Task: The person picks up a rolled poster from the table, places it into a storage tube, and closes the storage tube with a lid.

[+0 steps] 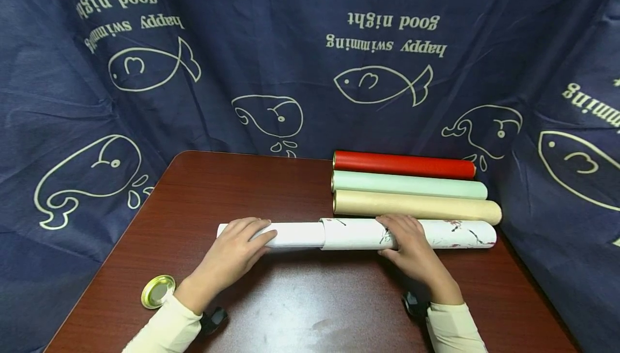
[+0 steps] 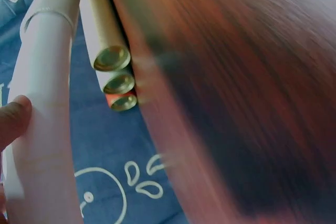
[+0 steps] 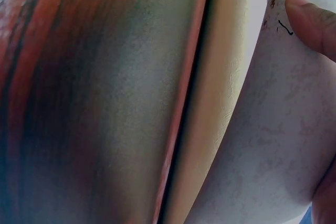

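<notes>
On brown table [image 1: 203, 191], against whale-print cloth [image 1: 290, 46]: four tubes, one in hand.

Item 1, white patterned tube [image 1: 368, 233], lying lengthwise near the table's middle, a plain white roll [image 1: 290, 234] protruding from its left end. Right hand [image 1: 411, 245] curls over the tube; left hand [image 1: 232, 251] grips the roll. Items 2–4, beige tube [image 1: 416, 207], green tube [image 1: 411, 185], red tube [image 1: 404, 164], parallel behind, the beige just beside the white, right ends near the table's right edge. Item 5, gold cap [image 1: 157, 291], front left near the edge. Bare wood lies left and front. Left wrist view alone shows the gold end caps [image 2: 111, 57] on the three tubes; right wrist view shows the thumb [image 3: 310, 22] on the marbled surface.
</notes>
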`<move>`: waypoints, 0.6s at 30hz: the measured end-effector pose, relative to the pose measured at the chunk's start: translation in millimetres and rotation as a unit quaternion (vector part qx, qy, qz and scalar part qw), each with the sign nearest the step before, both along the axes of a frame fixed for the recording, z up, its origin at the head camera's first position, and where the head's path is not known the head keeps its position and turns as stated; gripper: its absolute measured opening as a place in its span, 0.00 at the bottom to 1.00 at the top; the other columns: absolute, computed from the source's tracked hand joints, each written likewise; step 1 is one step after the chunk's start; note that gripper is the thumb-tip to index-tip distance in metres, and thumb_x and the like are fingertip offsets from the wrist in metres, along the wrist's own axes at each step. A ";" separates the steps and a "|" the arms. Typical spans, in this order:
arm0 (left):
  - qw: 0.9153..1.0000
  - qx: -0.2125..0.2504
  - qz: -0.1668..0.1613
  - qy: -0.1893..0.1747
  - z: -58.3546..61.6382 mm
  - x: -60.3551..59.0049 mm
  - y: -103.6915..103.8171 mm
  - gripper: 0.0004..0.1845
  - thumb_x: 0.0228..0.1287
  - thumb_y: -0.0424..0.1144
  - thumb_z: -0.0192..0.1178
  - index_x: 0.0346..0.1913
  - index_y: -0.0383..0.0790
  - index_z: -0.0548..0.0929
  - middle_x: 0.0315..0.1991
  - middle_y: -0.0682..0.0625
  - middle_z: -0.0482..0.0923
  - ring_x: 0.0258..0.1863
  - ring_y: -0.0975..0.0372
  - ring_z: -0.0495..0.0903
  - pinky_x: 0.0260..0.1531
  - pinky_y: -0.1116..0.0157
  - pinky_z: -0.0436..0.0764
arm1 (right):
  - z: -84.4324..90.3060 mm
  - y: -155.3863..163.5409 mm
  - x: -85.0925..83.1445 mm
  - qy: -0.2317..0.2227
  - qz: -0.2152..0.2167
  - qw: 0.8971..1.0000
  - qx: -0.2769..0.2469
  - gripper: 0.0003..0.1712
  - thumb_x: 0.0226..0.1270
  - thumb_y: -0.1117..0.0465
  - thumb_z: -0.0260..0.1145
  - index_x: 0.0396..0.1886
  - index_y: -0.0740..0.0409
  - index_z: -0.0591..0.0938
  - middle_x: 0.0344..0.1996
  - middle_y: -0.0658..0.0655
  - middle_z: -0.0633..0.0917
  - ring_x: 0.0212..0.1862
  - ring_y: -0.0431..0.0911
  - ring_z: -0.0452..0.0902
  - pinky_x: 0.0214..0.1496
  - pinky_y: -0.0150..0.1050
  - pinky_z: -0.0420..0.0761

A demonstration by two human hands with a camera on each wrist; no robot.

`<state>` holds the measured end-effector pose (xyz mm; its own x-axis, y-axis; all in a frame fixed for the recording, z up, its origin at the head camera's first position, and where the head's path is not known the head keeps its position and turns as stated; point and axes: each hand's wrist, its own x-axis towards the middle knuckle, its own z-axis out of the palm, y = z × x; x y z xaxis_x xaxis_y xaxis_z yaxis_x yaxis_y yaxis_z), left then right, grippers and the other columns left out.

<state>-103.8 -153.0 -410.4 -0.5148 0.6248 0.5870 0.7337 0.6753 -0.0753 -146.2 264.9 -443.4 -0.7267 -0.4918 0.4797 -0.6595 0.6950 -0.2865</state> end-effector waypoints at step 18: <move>0.999 -0.014 0.010 -0.034 -1.1 -11.4 56.9 0.20 0.58 0.41 0.73 0.54 0.45 0.83 0.54 0.46 0.80 0.53 0.53 0.78 0.54 0.54 0.76 | 1.4 -3.6 1.9 -0.002 -0.002 1.000 -0.005 0.46 0.35 0.67 0.84 0.61 0.58 0.77 0.57 0.61 0.79 0.62 0.58 0.70 0.65 0.63 0.58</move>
<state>-115.2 -96.1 -411.5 -0.5656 0.6294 0.5328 0.7243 0.6881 -0.0441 -144.3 261.2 -442.0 -0.7312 -0.4832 0.4815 -0.6548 0.6951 -0.2967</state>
